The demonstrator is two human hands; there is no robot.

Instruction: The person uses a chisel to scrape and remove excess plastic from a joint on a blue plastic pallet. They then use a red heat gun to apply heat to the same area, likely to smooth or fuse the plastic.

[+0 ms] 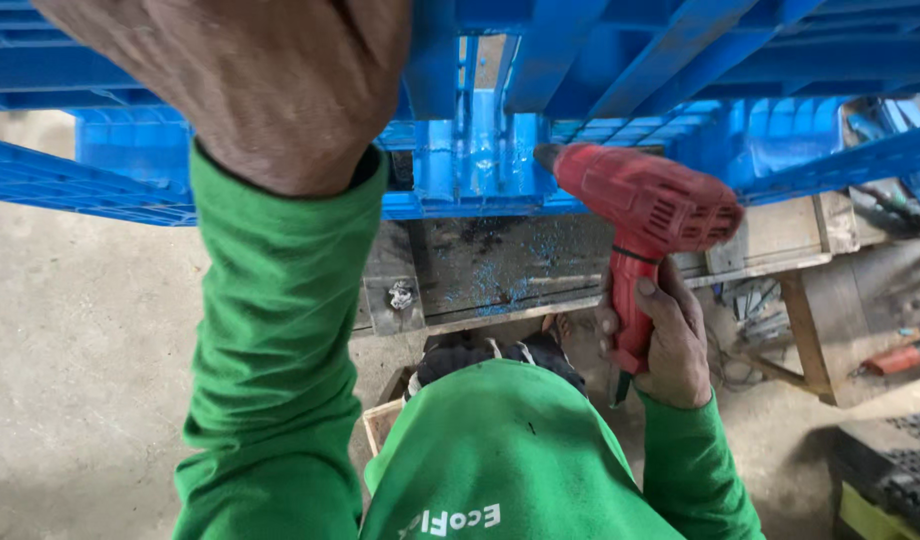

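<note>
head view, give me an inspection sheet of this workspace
surface: wooden workbench, dusted with blue shavings
job's things: blue plastic pallet lying on the bench; red power drill with its tip at the pallet's edge
clutter: small metal piece on the bench; orange-handled tool at far right
hands: right hand grips the drill handle; left hand raised on the pallet, grip hidden
cables: dark tangle under the bench at right, too unclear to name
surroundings: concrete floor; black ribbed item at lower right
</note>
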